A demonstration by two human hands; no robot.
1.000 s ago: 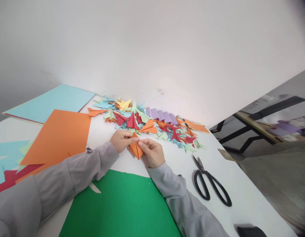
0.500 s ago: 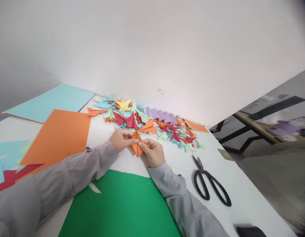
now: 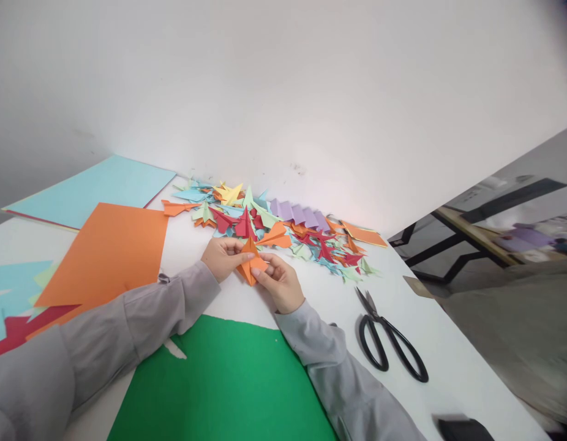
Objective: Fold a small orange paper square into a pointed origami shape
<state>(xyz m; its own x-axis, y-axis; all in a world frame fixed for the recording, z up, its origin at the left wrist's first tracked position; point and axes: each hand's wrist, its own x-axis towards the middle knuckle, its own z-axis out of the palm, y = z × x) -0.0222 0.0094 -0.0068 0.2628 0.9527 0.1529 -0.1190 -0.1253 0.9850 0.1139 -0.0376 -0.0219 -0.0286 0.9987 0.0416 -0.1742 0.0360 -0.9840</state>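
Observation:
A small folded piece of orange paper point(image 3: 250, 267), diamond-shaped with a crease down its middle, is held up between my two hands. My left hand point(image 3: 223, 257) pinches its left edge, thumb across the front. On the right side, my right hand point(image 3: 282, 284) grips it between thumb and fingers. Just behind the hands lies a heap of folded paper pieces point(image 3: 245, 224) in red, green, blue, yellow and orange. One orange paper plane point(image 3: 276, 235) rests close beyond my right fingers. Below the forearms, a green sheet point(image 3: 219, 386) covers the near part of the white table point(image 3: 453, 343).
Open black-handled scissors point(image 3: 379, 327) lie right of my right forearm. A dark object point(image 3: 465, 429) sits at the bottom right. Orange sheets point(image 3: 113, 251) and light blue sheets point(image 3: 100, 187) lie on the left. A pleated purple strip point(image 3: 299, 214) rests by the wall.
The folded orange paper has shifted slightly left and up. My right fingers have moved on its right side, and more of its right-hand face shows. My left hand keeps its hold.

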